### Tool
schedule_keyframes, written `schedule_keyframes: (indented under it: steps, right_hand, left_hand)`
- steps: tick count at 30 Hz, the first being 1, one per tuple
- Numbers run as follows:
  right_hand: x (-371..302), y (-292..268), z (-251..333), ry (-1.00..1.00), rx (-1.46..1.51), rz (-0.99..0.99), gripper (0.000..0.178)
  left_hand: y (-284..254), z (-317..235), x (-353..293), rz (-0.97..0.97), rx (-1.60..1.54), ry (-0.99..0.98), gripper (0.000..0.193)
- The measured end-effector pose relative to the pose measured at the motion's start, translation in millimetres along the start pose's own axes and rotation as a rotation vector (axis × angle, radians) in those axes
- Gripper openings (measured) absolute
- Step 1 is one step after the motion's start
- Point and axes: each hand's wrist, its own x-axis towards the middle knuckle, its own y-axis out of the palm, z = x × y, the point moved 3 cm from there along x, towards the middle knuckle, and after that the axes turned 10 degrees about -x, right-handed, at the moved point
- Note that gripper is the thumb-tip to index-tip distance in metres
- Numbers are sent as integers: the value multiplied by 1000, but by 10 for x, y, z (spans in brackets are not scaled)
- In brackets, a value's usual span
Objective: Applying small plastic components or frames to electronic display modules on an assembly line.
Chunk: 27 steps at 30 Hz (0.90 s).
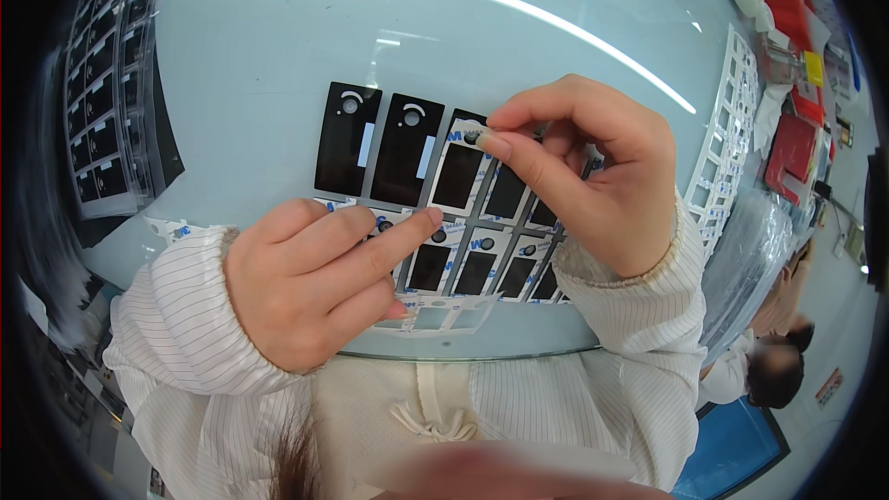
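Note:
Two bare black rectangular panels [347, 143] lie side by side on the table, each with a round hole and a small white strip. Right of them, a third panel [457, 176] carries a white adhesive frame [469, 187] with blue print. My right hand [607, 167] is closed, with thumb and index finger pinching the frame's top edge near the hole. My left hand [310, 278] has its index finger stretched to the frame's lower end; its other fingers are loosely bent. Under and between my hands lie several more framed panels [479, 270], partly hidden.
A used white liner strip [454, 317] lies at the near table edge. Trays of black panels [102, 130] stand at left. On the right are a white cut-out adhesive sheet [725, 143], clear plastic bags [755, 259] and a yellow-capped bottle [796, 68]. Another person [773, 366] sits farther right.

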Motion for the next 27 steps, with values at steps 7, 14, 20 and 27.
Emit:
schedule_keyframes:
  steps: [7, 14, 20, 27]
  right_hand:
    - [2, 18, -14, -67, -60, -62, 9]
    - [6, 71, 25, -69, -112, -116, 9]
    - [21, 84, 72, -101, -178, -175, 10]
    - [7, 96, 85, -132, -210, -215, 15]
  left_hand:
    - [-2, -4, -5, -4, -7, -4, 20]
    - [2, -1, -4, -15, -3, -2, 22]
    - [9, 15, -4, -29, 2, 5, 23]
    - [67, 24, -42, -90, 24, 17, 28]
